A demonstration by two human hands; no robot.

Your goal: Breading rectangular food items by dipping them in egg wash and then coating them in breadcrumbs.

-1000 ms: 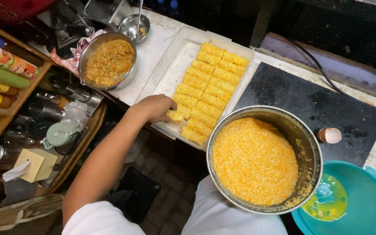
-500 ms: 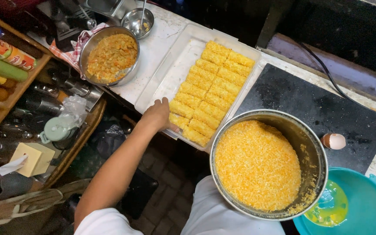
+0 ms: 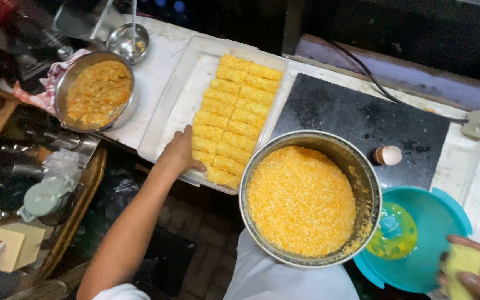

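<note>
Just beyond the left hand (image 3: 180,153), which lies open on the white tray (image 3: 165,105), sit rows of crumbed rolls (image 3: 231,119), while the right hand (image 3: 476,272) grips a pale roll (image 3: 459,265) beside the teal bowl (image 3: 418,266), apparently mid-coating, needing careful handling.

A tray (image 3: 165,119) of breaded rolls (image 3: 231,119) lies between a small pot (image 3: 96,91) on its left and a big crumb-filled pot (image 3: 309,197) on its right.
</note>
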